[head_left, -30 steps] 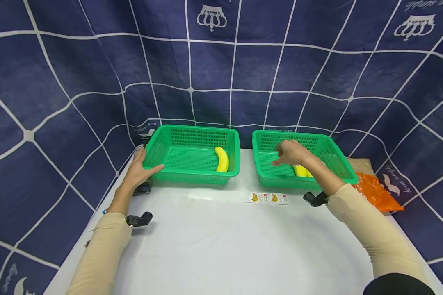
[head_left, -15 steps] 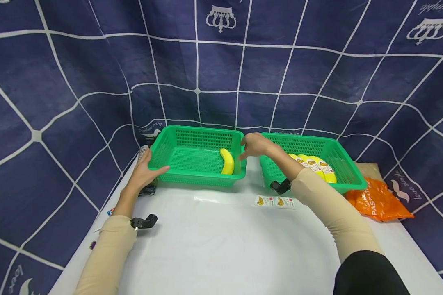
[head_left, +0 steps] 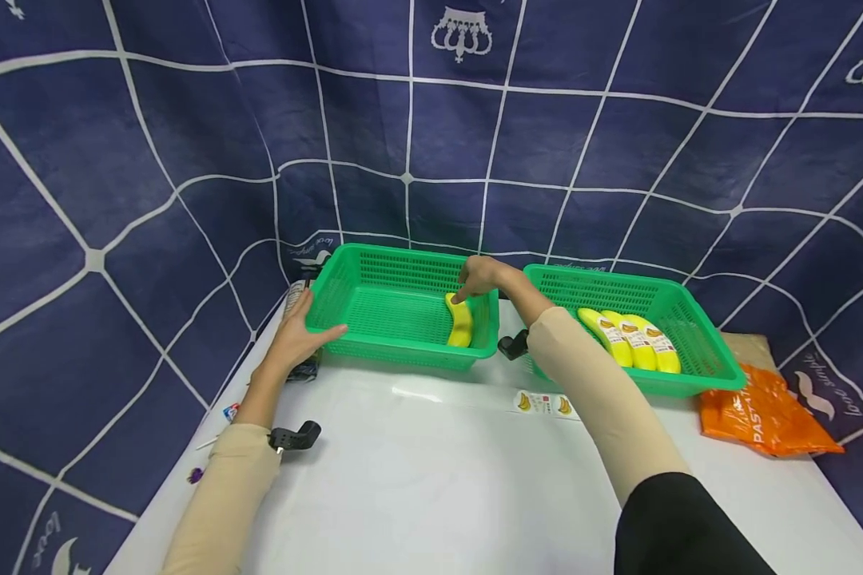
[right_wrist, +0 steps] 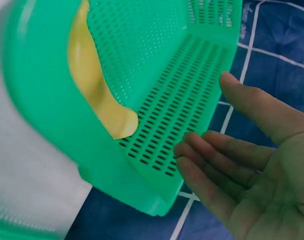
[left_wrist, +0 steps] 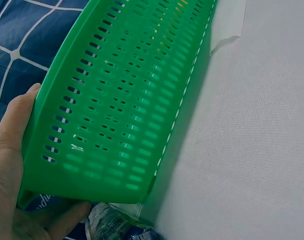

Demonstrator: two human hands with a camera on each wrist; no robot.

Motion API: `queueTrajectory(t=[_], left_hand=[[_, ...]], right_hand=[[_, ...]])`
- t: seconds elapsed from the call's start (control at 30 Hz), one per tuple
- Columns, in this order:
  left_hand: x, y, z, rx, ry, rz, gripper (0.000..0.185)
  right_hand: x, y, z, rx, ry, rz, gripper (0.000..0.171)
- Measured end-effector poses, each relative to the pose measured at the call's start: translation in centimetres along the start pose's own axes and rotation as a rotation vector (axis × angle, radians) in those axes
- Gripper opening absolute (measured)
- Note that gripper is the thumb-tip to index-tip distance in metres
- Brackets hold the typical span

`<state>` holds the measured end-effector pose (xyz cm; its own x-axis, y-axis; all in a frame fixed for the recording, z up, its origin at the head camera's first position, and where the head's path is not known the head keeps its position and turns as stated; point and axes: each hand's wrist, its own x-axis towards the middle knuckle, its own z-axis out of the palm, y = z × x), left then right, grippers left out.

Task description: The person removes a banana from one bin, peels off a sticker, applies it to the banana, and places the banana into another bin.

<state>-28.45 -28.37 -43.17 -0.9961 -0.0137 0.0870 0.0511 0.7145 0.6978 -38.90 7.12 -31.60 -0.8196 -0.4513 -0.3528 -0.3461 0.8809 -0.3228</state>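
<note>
Two green plastic baskets stand side by side at the back of the white table. In the left basket (head_left: 388, 311) (left_wrist: 126, 100) (right_wrist: 157, 75) one plain yellow banana (head_left: 462, 323) (right_wrist: 94, 95) lies along the right wall. My right hand (head_left: 478, 275) (right_wrist: 242, 170) hovers over that banana's far end with fingers relaxed and holding nothing; whether a fingertip touches it is unclear. My left hand (head_left: 295, 335) (left_wrist: 11, 165) rests flat against the left basket's front left corner, thumb along one wall. The right basket (head_left: 662, 383) holds three labelled bananas (head_left: 629, 339).
A strip of banana stickers (head_left: 542, 403) lies on the table in front of the gap between the baskets. An orange plastic bag (head_left: 762, 411) lies right of the right basket. A crumpled packet (head_left: 304, 369) sits by my left hand. Blue patterned cloth walls the table in.
My right hand left the right basket and crossed left to the banana in the left basket, uncovering three bananas. My left hand stays on the left basket's corner.
</note>
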Motion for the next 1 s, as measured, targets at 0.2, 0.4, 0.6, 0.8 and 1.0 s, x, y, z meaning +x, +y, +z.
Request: queueTrajectory(t=[0.2, 0.4, 0.6, 0.8, 1.0], left_hand=[[0.2, -0.1, 0.1, 0.010, 0.000, 0.000, 0.114], [0.1, -0.1, 0.2, -0.010, 0.011, -0.007, 0.113], [0.0, 0.0, 0.6, -0.010, 0.019, 0.004, 0.112], [-0.2, -0.1, 0.6, 0.002, 0.048, 0.005, 0.111], [-0.3, 0.0, 0.6, -0.001, 0.050, 0.000, 0.112]], right_hand=[[1.7, 0.5, -0.1, 0.007, -0.018, 0.019, 0.059], [3.9, 0.7, 0.5, 0.047, -0.010, 0.057, 0.047], [5.5, 0.8, 1.5, 0.035, -0.044, 0.116, 0.037], [6.5, 0.7, 2.2, 0.021, -0.040, 0.157, 0.031], [6.6, 0.9, 2.1, -0.011, -0.029, 0.190, 0.039]])
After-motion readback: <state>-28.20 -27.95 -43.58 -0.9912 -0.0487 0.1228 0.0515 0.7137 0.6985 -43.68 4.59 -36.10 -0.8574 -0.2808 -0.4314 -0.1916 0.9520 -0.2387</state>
